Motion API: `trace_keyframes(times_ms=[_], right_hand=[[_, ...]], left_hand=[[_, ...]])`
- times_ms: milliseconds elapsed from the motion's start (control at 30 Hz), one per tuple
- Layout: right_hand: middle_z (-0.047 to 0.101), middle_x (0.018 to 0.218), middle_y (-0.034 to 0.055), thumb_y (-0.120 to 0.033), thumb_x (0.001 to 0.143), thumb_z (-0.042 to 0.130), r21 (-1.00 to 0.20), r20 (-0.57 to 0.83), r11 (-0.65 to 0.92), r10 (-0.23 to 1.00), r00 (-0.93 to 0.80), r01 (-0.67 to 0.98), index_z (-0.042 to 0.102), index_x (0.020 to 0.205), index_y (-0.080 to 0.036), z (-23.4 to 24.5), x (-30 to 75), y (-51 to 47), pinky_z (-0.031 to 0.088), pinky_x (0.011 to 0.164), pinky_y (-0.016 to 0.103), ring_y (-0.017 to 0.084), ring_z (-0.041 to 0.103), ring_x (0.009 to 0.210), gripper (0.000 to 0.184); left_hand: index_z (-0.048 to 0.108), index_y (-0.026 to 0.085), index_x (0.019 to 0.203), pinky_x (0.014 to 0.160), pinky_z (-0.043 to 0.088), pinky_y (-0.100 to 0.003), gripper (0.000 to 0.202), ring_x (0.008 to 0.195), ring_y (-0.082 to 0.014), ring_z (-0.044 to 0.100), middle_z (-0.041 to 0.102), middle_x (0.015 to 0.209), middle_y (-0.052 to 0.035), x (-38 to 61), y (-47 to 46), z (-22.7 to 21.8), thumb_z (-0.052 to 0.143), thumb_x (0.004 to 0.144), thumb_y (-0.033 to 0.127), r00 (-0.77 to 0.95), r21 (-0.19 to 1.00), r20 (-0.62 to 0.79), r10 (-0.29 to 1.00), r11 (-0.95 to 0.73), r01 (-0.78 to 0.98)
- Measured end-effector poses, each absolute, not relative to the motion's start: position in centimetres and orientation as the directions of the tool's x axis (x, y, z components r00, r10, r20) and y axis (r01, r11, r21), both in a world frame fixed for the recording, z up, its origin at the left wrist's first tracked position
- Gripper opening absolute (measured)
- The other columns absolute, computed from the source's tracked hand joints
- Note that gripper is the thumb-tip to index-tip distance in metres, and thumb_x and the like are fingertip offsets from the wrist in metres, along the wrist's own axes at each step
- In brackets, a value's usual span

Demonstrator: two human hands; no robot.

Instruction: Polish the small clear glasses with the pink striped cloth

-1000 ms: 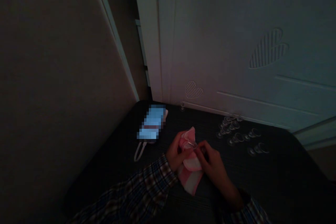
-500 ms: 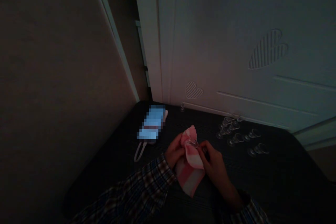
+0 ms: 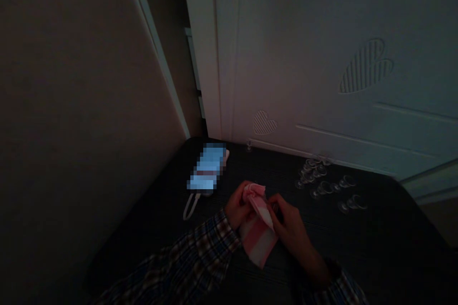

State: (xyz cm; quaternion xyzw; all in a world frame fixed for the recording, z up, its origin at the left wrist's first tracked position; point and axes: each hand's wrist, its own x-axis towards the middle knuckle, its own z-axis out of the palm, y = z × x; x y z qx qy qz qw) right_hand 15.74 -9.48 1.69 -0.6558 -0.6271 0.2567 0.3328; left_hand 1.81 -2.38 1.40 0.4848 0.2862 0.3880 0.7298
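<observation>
My left hand (image 3: 237, 205) is closed around a pink-and-white striped cloth (image 3: 258, 243), whose lower end hangs down over the dark table. Bunched folds of the cloth sit at its fingertips. Close on the other side, my right hand (image 3: 291, 221) is pinched at the cloth's edge, around a small stemmed glass that the cloth and fingers mostly hide. To the right of my hands stand several small clear stemmed glasses (image 3: 324, 189), some clustered near the wall panel. Another little glass (image 3: 249, 146) is alone at the table's back edge.
A lit phone (image 3: 209, 167), its screen blurred, lies at the back left on a pale object with a white cable loop (image 3: 191, 207). The dark table (image 3: 171, 257) meets a brown wall (image 3: 89, 105) on the left and a white panel with hearts (image 3: 286, 57) behind.
The upper corner of the cloth has folded down, covering the glass rim that showed between my hands before. Both hands stay in nearly the same place.
</observation>
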Motion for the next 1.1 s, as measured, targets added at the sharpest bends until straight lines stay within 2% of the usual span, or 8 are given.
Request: trace_keyframes(times_ms=[200,367,500,667,767,867,967,1100], right_hand=[[0.057,0.072,-0.0010,-0.028,0.087,0.044,-0.743,0.066,0.002,0.995,0.070,0.670,0.051,0.084,-0.019,1.8,15.7,-9.7,0.036,0.057,0.022,0.012,0.054,0.063,0.012],[0.055,0.068,-0.0029,-0.032,0.089,0.043,-0.770,0.098,0.000,0.988,0.118,0.638,0.052,0.085,-0.020,1.7,15.6,-9.6,0.035,0.055,0.021,0.010,0.053,0.059,0.016],[0.056,0.067,-0.0034,-0.032,0.088,0.044,-0.785,0.103,0.005,0.987,0.124,0.619,0.052,0.084,-0.020,1.5,15.7,-9.5,0.035,0.055,0.020,0.010,0.053,0.058,0.015],[0.055,0.066,-0.0035,-0.030,0.088,0.044,-0.777,0.131,0.019,0.983,0.132,0.629,0.052,0.084,-0.020,1.5,15.7,-9.6,0.035,0.054,0.020,0.010,0.052,0.057,0.013],[0.055,0.066,-0.0036,-0.029,0.088,0.044,-0.746,0.140,0.020,0.982,0.126,0.666,0.052,0.084,-0.020,1.5,15.8,-9.6,0.035,0.054,0.020,0.010,0.052,0.057,0.012],[0.057,0.070,-0.0024,-0.028,0.088,0.043,-0.664,0.163,0.032,0.981,0.103,0.747,0.051,0.085,-0.020,1.5,15.8,-9.7,0.036,0.057,0.022,0.011,0.054,0.062,0.011],[0.057,0.074,-0.0007,-0.024,0.087,0.043,-0.553,0.206,0.073,0.977,0.051,0.830,0.051,0.086,-0.019,1.5,15.9,-9.8,0.036,0.060,0.023,0.012,0.056,0.066,0.009],[0.057,0.076,0.0006,-0.019,0.085,0.043,-0.476,0.229,0.097,0.973,0.017,0.874,0.051,0.086,-0.019,1.7,15.8,-10.0,0.037,0.059,0.023,0.013,0.055,0.066,0.008]], left_hand=[[0.053,0.015,0.083,0.041,0.028,-0.017,0.026,0.042,-0.0035,0.038,0.054,0.067,0.0021,1.8,-2.4,0.5,0.067,0.069,0.032,0.583,0.901,-0.014,0.812,0.263,-0.344],[0.056,0.014,0.101,0.053,0.040,-0.019,0.037,0.064,-0.0105,0.055,0.062,0.088,-0.0055,1.7,-2.4,0.8,0.068,0.069,0.028,0.587,0.909,-0.016,0.810,0.256,-0.329],[0.054,0.016,0.111,0.054,0.042,-0.020,0.043,0.069,-0.0126,0.058,0.063,0.097,-0.0080,1.6,-2.2,0.6,0.066,0.071,0.028,0.588,0.916,-0.091,0.804,0.299,-0.267],[0.056,0.014,0.108,0.044,0.037,-0.018,0.040,0.056,-0.0111,0.055,0.063,0.076,-0.0043,1.6,-2.1,0.0,0.062,0.074,0.033,0.563,0.947,-0.139,0.815,0.275,-0.165],[0.058,0.015,0.105,0.047,0.040,-0.018,0.035,0.060,-0.0116,0.057,0.063,0.076,-0.0029,1.5,-2.2,0.1,0.062,0.075,0.032,0.515,0.973,-0.086,0.853,0.182,-0.140],[0.060,0.014,0.095,0.046,0.040,-0.018,0.028,0.056,-0.0109,0.057,0.063,0.071,-0.0023,1.4,-2.3,0.4,0.058,0.077,0.035,0.476,0.990,-0.058,0.877,0.111,-0.083],[0.058,0.013,0.087,0.033,0.031,-0.018,0.030,0.037,-0.0099,0.049,0.057,0.051,0.0015,1.3,-2.1,0.7,0.054,0.078,0.041,0.468,0.987,-0.125,0.875,0.157,-0.029],[0.057,0.013,0.077,0.032,0.028,-0.018,0.027,0.032,-0.0087,0.043,0.052,0.041,0.0039,1.2,-1.6,0.5,0.056,0.076,0.040,0.432,0.986,-0.129,0.892,0.163,-0.042]])
